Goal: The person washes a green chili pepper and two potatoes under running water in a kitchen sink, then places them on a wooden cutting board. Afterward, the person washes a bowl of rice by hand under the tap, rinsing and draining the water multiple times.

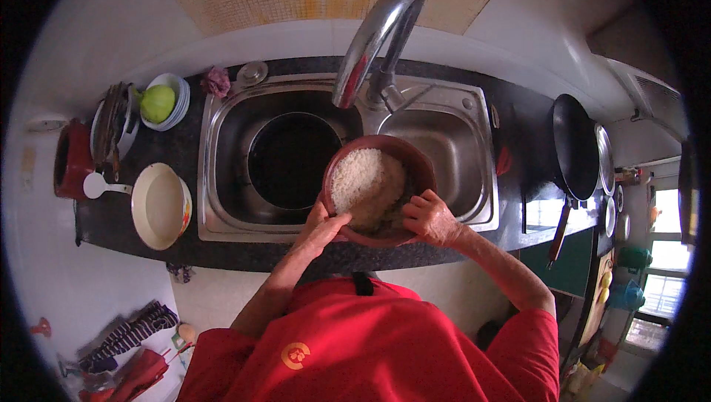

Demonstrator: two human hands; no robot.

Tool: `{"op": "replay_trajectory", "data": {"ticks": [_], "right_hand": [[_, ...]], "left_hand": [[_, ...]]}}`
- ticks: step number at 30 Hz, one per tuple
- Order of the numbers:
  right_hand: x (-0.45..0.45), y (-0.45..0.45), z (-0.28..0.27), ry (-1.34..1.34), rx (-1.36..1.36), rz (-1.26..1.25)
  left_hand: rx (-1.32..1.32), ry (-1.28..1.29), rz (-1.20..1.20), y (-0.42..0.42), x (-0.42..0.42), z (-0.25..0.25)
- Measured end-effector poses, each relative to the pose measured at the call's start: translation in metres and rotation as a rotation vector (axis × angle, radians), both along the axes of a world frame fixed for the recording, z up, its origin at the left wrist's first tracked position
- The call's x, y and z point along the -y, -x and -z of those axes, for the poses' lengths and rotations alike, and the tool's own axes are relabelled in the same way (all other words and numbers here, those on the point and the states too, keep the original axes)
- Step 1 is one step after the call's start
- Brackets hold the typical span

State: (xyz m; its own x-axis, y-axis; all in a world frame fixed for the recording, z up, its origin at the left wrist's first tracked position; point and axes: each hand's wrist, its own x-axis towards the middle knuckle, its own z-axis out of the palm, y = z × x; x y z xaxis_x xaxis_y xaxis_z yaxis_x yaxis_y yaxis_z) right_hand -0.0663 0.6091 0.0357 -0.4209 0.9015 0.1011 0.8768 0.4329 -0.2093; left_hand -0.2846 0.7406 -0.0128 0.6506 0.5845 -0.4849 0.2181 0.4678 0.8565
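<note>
Before me a reddish-brown round pot is held over the sink's near edge, in front of the divider between the two basins. White rice grains are heaped at its left side, and what looks like cloudy water lies lower right of them. My left hand grips the pot's lower left rim, thumb on top. At the right rim, my right hand has its fingers curled over the edge; its fingertips are partly hidden. Above the pot arches a chrome faucet, with no stream of water visible.
A dark round pan lies in the left basin; the right basin is smaller. On the left counter stand an enamel basin, a white ladle and stacked bowls holding a green gourd. A black wok is at right.
</note>
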Motion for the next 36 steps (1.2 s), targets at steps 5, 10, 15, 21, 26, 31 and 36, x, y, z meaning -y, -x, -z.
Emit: {"op": "replay_trajectory", "data": {"ticks": [5, 10, 15, 21, 26, 31, 36], "right_hand": [[-0.021, -0.005, -0.025, 0.209, -0.440, 0.043], [-0.098, 0.005, -0.093, 0.144, -1.288, 0.299], [-0.135, -0.019, -0.078, -0.022, -1.009, 0.552], [-0.121, -0.093, -0.007, -0.382, -0.242, 1.023], [-0.132, -0.139, 0.038, -0.205, -0.378, 1.074], [-0.139, -0.134, 0.038, -0.016, -1.062, 1.055], [-0.141, -0.142, 0.036, -0.679, -0.096, 0.952]], "left_hand": [[-0.069, 0.186, -0.074, -0.005, 0.000, -0.017], [-0.126, -0.103, 0.020, -0.003, -0.015, 0.007], [-0.105, -0.107, 0.048, -0.004, -0.028, 0.005], [-0.085, -0.067, 0.085, -0.009, -0.037, -0.009], [-0.173, -0.137, 0.121, -0.012, -0.039, -0.014], [-0.183, -0.137, 0.155, -0.008, -0.048, -0.008], [-0.133, -0.122, 0.176, -0.011, -0.050, -0.008]]}}
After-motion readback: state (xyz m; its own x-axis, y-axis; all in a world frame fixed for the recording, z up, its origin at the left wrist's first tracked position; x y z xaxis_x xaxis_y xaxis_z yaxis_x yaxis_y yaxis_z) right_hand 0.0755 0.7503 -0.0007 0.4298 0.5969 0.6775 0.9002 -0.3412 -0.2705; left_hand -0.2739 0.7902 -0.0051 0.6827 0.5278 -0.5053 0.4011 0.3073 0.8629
